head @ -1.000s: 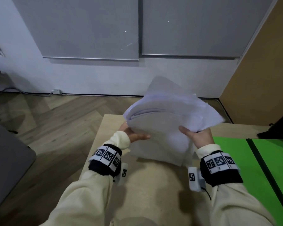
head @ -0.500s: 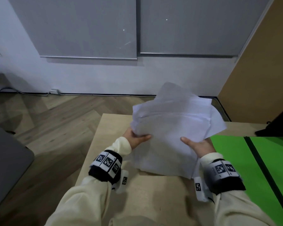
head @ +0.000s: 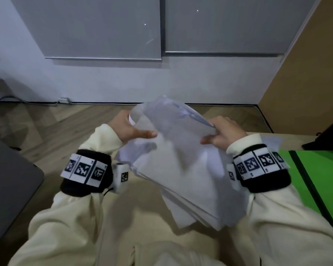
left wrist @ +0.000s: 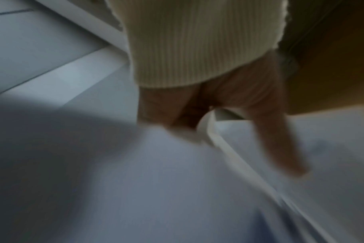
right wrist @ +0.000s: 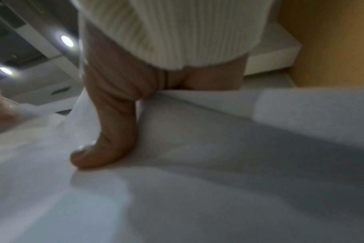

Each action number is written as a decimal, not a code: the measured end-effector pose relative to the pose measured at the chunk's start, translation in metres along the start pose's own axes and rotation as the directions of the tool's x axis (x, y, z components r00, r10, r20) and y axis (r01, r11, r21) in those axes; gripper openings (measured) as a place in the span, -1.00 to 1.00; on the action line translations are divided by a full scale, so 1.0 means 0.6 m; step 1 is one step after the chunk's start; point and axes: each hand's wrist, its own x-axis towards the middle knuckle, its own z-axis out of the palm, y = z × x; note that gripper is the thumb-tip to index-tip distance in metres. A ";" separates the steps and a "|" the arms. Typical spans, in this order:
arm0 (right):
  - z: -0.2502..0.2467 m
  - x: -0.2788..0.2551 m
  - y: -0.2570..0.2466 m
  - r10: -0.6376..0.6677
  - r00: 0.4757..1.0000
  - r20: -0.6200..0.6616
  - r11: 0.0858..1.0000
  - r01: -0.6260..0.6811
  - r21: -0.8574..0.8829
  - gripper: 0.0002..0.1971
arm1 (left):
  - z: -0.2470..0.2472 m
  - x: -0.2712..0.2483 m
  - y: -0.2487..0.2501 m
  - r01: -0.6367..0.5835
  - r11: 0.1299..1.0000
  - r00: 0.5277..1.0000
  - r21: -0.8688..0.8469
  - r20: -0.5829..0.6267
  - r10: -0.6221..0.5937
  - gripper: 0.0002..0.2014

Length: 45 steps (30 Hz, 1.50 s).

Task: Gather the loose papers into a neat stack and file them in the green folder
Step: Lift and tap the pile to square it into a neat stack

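Beyond your hands you face a pale wall (head: 108,81) with two grey blinds (head: 96,27), herringbone wood floor (head: 52,129) below.

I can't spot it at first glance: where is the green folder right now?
In the head view the green folder lies open on the table at the far right, just beyond the right hand holding the papers.

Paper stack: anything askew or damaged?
Yes. The paper stack, gripped by the left hand and right hand, is not squared: sheets fan out at its lower edge and its top bends over. No tears visible; motion blur hides finer detail.
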 end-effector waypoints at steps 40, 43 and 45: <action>0.366 -0.002 0.290 0.432 0.876 0.217 0.856 -0.473 0.207 -0.38 | 0.111 -0.052 -0.394 0.865 0.460 0.500 0.203 -0.264 -0.825 -0.05; 0.349 0.027 0.286 0.516 0.798 0.312 0.844 -0.535 -0.027 -0.41 | 0.126 -0.057 -0.388 0.865 0.462 0.502 0.198 -0.328 -0.800 -0.21; 0.339 0.037 0.279 0.611 0.737 0.289 0.785 -0.610 -0.105 -0.59 | 0.126 -0.058 -0.392 0.873 0.457 0.487 0.170 -0.333 -0.807 -0.28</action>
